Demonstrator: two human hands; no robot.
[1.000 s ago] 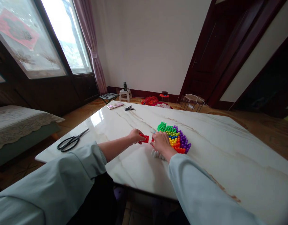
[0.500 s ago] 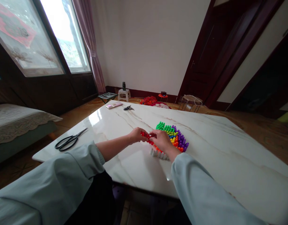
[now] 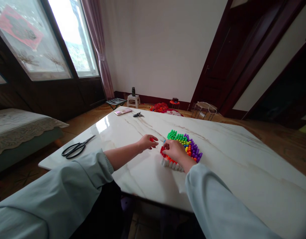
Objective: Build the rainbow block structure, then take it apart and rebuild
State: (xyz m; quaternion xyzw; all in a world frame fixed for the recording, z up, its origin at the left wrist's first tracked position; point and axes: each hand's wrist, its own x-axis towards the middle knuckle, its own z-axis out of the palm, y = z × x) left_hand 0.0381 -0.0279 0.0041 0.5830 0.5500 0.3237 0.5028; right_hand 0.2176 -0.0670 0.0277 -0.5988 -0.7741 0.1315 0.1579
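Colour-grouped bead cluster (image 3: 189, 148) under my right hand (image 3: 164, 147) looks well along; left hand (image 3: 156, 141) curls round unplaced red beads (image 3: 152, 139); can't tell right's pinch.

A many-colored cluster of rounded pieces (image 3: 189, 150) sits just right of center frame, partly hidden by the right hand (image 3: 176, 151): green at its upper left, purple along its right side, yellow, blue and orange within, red at left, whitish along the lower edge. At center, small red pieces (image 3: 152, 139) show in the left hand (image 3: 145, 143).
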